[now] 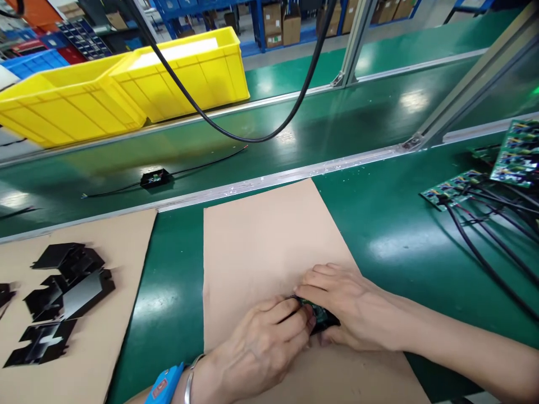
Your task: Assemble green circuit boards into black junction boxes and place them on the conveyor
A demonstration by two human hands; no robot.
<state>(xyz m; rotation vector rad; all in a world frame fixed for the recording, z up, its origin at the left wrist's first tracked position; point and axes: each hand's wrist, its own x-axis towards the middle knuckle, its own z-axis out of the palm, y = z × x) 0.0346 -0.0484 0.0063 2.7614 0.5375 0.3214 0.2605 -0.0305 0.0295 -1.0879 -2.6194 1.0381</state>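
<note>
Both my hands work close together on a black case with a green circuit board [322, 318] in it, low over a sheet of cardboard [261, 241]. My left hand [269, 336] is closed, its curled fingertips pressed on the case's left end. From the right, my right hand [345, 303] grips the case, fingers over the far side and thumb at the near side. Much of the case is hidden under the fingers. A blue band [164, 384] and a metal bracelet [189, 381] circle my left wrist.
Several bent black metal covers [88, 294] lie on another cardboard sheet [126, 269] at left. Circuit boards [455, 188] with black cables are at right. A small black box with wires [155, 178] sits beyond the metal rail [252, 182]. Yellow bins [189, 78] stand behind a hanging cable [252, 139].
</note>
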